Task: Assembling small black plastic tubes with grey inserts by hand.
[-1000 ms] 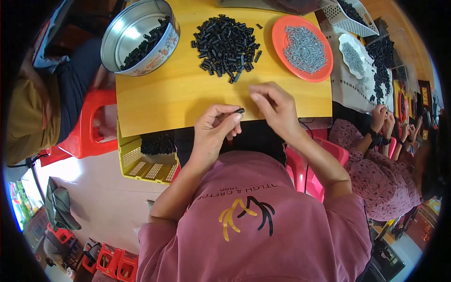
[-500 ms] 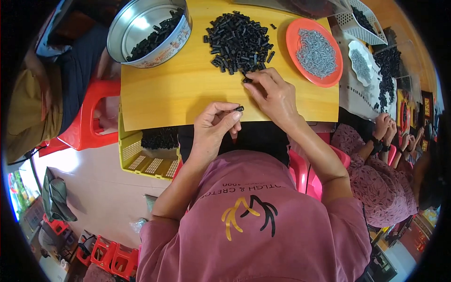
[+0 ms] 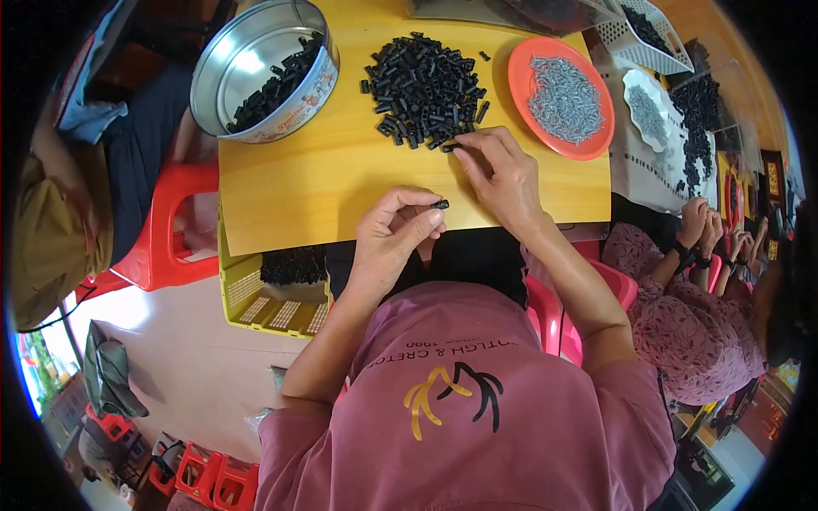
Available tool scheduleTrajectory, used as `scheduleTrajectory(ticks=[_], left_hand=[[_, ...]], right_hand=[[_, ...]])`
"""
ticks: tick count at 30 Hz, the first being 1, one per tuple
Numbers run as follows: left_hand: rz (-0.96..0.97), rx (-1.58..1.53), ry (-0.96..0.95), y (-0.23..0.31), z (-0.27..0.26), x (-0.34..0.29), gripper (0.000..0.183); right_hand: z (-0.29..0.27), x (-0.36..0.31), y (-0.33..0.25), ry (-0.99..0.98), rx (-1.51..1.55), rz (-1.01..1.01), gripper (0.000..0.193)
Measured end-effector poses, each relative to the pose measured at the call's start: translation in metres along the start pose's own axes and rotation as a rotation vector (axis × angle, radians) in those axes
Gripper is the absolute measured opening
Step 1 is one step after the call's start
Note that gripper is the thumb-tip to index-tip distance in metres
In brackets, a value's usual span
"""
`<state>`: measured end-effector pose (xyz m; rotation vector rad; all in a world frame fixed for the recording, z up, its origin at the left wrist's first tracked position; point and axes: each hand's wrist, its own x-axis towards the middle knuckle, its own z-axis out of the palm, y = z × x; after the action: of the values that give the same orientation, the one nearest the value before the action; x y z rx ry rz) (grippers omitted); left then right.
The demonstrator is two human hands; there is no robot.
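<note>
Between the thumb and fingers of my left hand (image 3: 397, 228) is a small black plastic piece (image 3: 440, 204), held above the table's near edge. My right hand (image 3: 504, 175) reaches to the near side of a heap of black plastic pieces (image 3: 426, 85). Its thumb and forefinger pinch another small black plastic piece (image 3: 451, 147), partly covered by the fingertips. An orange-red plate (image 3: 519, 89) of small silvery metal parts (image 3: 569, 98) lies to the right of the heap. On the left a round metal tin (image 3: 294, 119) holds more black pieces.
The yellow tabletop (image 3: 290, 183) carries these things. Below its left side stands a yellow crate (image 3: 243, 294) with black pieces, beside a red stool (image 3: 162, 230). People sit at both sides. At right are a white dish (image 3: 630, 81) and a white perforated basket (image 3: 673, 60).
The view has shifted slightly. My right hand stays by the heap's near edge, and the piece at its fingertips now shows more clearly. My left hand still holds its piece.
</note>
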<state>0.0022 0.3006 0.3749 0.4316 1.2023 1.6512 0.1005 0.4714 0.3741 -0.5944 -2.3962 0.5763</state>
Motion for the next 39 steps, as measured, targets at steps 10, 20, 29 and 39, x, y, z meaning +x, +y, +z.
scheduleTrajectory(ticks=[10,20,29,39], left_hand=[[0.148,0.073,-0.143,-0.004,0.017,0.026,0.015],[0.566,0.849,-0.58,0.016,0.029,0.062,0.01],[0.645,1.095,-0.581,0.019,0.02,0.064,0.009],[0.705,1.135,-0.647,0.024,0.008,0.065,0.01]], right_hand=[[-0.016,-0.004,0.013,0.045,0.032,0.058,0.012],[-0.027,-0.007,0.028,0.111,0.125,0.177,0.012],[-0.029,-0.001,0.027,0.1,0.255,0.295,0.014],[-0.015,0.021,0.025,-0.081,-0.096,0.158,0.024]])
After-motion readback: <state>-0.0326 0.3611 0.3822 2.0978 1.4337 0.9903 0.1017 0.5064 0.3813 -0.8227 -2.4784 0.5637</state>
